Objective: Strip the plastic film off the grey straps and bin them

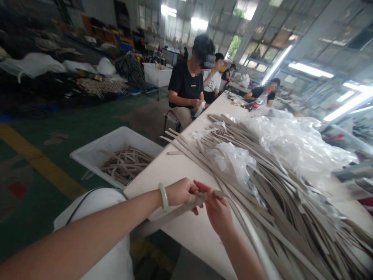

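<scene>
A beige strip (171, 216) runs through both my hands above the near edge of the white table (192, 229). My left hand (185, 192), with a pale green bangle (163, 197) on its wrist, is closed on the strip. Just to its right, my right hand (217, 210) pinches the same strip, fingertips close to those of my left. One end hangs toward my lap, and the other curves away to the right. A large heap of similar strips (279, 206) lies on the table beside my right hand.
A white bin (96, 163) with short strips stands on the floor left of the table. Clear plastic film (297, 140) covers part of the heap. A person in a black shirt (186, 83) sits at the table's far left side, with others beyond.
</scene>
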`<state>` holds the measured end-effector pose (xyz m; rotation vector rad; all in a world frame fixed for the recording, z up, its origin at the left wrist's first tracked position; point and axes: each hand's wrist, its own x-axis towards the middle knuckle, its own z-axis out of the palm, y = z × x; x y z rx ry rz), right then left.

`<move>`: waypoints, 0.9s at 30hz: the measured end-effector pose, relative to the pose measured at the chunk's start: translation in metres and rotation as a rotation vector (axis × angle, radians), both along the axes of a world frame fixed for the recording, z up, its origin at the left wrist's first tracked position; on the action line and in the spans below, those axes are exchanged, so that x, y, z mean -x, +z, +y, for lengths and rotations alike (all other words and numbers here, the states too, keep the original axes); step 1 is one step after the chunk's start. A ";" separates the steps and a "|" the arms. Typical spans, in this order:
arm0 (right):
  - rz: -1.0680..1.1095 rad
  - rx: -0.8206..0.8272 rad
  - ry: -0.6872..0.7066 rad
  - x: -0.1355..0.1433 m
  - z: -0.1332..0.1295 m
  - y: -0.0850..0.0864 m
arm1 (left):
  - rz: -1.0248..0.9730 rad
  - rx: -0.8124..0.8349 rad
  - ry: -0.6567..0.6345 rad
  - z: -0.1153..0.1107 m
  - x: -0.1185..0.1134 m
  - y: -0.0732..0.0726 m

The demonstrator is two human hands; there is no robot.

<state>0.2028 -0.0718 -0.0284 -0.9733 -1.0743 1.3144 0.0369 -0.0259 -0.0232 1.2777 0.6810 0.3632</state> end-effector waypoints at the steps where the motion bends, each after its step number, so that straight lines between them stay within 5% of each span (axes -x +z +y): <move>1: 0.046 -0.012 -0.003 -0.004 -0.001 0.003 | 0.003 0.003 -0.013 0.000 0.000 -0.001; 6: 0.145 -0.209 -0.265 -0.035 0.009 0.030 | 0.046 -0.005 -0.016 -0.002 -0.003 -0.005; 13: 0.137 -0.102 -0.113 -0.006 -0.013 0.010 | -0.069 0.088 0.044 -0.003 -0.010 0.009; 22: 0.105 -0.189 -0.204 -0.068 0.011 0.071 | 0.097 0.024 -0.051 -0.001 -0.002 0.006; 27: 0.140 -0.250 -0.313 -0.043 0.005 0.047 | -0.002 0.056 0.005 -0.003 -0.010 0.003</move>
